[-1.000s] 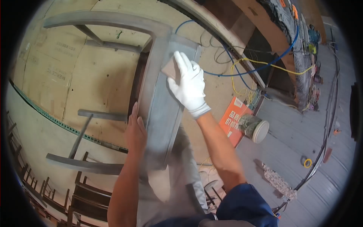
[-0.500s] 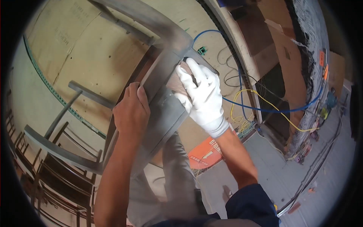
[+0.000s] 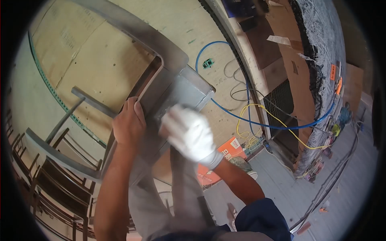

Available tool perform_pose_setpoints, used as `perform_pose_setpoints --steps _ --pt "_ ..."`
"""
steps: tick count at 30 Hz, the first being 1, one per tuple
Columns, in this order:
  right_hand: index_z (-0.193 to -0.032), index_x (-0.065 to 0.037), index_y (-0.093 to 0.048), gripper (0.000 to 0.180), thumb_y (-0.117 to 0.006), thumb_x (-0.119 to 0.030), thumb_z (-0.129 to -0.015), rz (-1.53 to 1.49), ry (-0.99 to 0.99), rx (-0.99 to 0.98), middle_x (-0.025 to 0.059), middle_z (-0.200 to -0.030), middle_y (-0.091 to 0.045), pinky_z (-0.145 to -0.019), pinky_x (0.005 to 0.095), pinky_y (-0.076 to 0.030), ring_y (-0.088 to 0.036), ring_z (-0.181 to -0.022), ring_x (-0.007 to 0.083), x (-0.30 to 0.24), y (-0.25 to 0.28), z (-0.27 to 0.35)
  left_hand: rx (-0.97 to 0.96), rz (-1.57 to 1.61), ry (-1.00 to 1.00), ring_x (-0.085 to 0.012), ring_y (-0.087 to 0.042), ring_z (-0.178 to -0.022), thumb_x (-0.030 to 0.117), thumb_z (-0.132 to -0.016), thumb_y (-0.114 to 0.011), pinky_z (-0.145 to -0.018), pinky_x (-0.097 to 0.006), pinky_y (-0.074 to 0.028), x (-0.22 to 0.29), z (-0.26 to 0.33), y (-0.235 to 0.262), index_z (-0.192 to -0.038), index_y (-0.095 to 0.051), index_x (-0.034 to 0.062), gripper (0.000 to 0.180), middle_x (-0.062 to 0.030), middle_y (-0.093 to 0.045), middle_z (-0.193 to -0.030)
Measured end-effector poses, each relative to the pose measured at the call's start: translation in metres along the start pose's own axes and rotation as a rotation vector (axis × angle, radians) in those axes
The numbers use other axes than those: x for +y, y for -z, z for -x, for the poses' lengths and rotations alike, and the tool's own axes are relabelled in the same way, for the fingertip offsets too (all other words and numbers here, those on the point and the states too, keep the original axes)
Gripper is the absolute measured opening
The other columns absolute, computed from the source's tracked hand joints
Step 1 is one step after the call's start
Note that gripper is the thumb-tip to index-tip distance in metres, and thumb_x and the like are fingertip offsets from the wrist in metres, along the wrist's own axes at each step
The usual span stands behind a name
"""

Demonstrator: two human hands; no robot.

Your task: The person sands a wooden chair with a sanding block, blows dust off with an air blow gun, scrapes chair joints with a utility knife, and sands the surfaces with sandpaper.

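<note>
**Inspector:** Start at the left. What is recorded there?

**Assistant:** Dark wooden chair frames [image 3: 52, 176] stacked at the lower left, standing on pale sheet boards [image 3: 92, 60] that cover the floor. A grey-coated chair frame [image 3: 161, 84] lies across the middle, its flat panel tilted toward the camera.

**Inspector:** The left hand?

**Assistant:** The bare left hand [image 3: 129, 124] is clamped on the left edge of the grey frame; the fingers curl over the rail, the thumb lies along it. The grip is closed on the frame.

**Inspector:** And the right?

**Assistant:** The right hand [image 3: 191, 134] wears a white glove and lies pressed on the grey panel, just beside the left hand. It is blurred. Something pale shows under the fingers at the panel, but I cannot tell what it is, or whether the fingers are closed on it.

**Inspector:** Further right?

**Assistant:** An orange box [image 3: 225, 154] on the floor below the right wrist. Beyond it, a blue cable [image 3: 257, 122] and a yellow cable [image 3: 281, 128] run loose across the boards toward a cluttered wall.
</note>
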State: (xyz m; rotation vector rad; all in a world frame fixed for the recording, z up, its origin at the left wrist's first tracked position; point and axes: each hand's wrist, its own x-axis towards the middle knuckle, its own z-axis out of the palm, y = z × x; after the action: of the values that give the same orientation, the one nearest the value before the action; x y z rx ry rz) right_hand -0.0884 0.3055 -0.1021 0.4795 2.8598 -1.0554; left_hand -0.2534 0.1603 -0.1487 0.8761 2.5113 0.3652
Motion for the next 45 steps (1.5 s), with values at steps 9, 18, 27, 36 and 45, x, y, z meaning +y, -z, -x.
perform_pose_setpoints --steps 9,18,27,36,45 --pt "-0.138 -0.012 -0.065 0.068 -0.089 -0.017 -0.074 -0.184 -0.068 0.273 0.0122 -0.144 -0.061 -0.106 0.0420 -0.047 -0.058 -0.123 0.0332 0.111 0.049 0.003 0.271 -0.018 0.234 -0.0444 -0.065 -0.071 0.030 -0.110 -0.038 -0.065 -0.054 -0.052 0.067 -0.053 -0.013 -0.087 -0.065 0.0066 0.042 -0.0202 -0.068 -0.077" --pt "-0.133 -0.003 -0.068 0.065 -0.088 -0.019 -0.074 -0.214 0.116 0.165 0.0202 -0.135 -0.065 -0.102 0.0463 -0.049 -0.062 -0.119 0.0384 0.144 0.050 -0.025 0.335 -0.080 0.264 -0.0402 -0.066 -0.066 0.030 -0.108 -0.042 -0.060 -0.051 -0.053 0.068 -0.049 -0.025 -0.082 -0.067 0.0077 0.042 -0.0168 -0.068 -0.071" --pt "-0.135 -0.007 -0.067 0.064 -0.086 -0.022 -0.075 -0.248 0.103 0.080 0.0165 -0.139 -0.060 -0.102 0.0474 -0.048 -0.058 -0.116 0.0393 0.146 0.067 -0.036 0.423 -0.066 0.248 -0.0428 -0.066 -0.072 0.029 -0.107 -0.042 -0.064 -0.052 -0.054 0.073 -0.054 -0.027 -0.085 -0.066 0.0101 0.038 -0.0176 -0.068 -0.075" --pt "-0.135 -0.006 -0.064 0.063 -0.084 -0.014 -0.076 -0.193 0.089 0.121 0.0172 -0.139 -0.057 -0.104 0.0433 -0.045 -0.054 -0.120 0.0383 0.129 0.054 -0.056 0.428 0.025 0.344 -0.0474 -0.063 -0.077 0.035 -0.108 -0.043 -0.066 -0.055 -0.052 0.074 -0.049 -0.032 -0.086 -0.064 0.0099 0.039 -0.0212 -0.067 -0.078" --pt "-0.129 -0.003 -0.065 0.062 -0.083 -0.010 -0.071 0.215 0.182 0.268 0.0225 -0.120 -0.063 -0.085 0.0471 -0.050 -0.062 -0.099 0.0399 0.110 0.048 -0.052 0.425 -0.133 0.280 -0.0423 -0.067 -0.069 0.033 -0.108 -0.043 -0.063 -0.052 -0.055 0.069 -0.047 -0.036 -0.073 -0.065 0.0093 0.048 -0.0187 -0.069 -0.072"
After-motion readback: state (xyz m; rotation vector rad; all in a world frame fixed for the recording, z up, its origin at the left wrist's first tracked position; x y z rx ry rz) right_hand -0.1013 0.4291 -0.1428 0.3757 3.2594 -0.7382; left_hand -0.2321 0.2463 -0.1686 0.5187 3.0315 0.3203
